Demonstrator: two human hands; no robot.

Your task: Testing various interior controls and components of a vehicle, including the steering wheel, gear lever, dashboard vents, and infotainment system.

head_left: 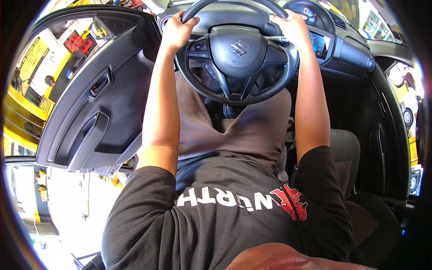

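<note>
A black steering wheel (239, 52) is in front of me, turned slightly, with buttons on its left spoke. My left hand (178, 30) is closed round the upper left of the rim. On the upper right of the rim, my right hand (291, 25) is closed too; its fingers are partly hidden behind the wheel. Both arms reach forward, nearly straight. Past my right hand are a lit instrument cluster (302, 13) and a dashboard touchscreen (320, 45). My legs in grey-brown trousers lie below the wheel.
The driver's door (121, 85) stands open on my left, with a handle and an armrest. Beyond it are yellow workshop equipment and a red panel (80, 41). To my right are the passenger seat (344, 153) and the passenger door (387, 121). Bright floor shows at the lower left.
</note>
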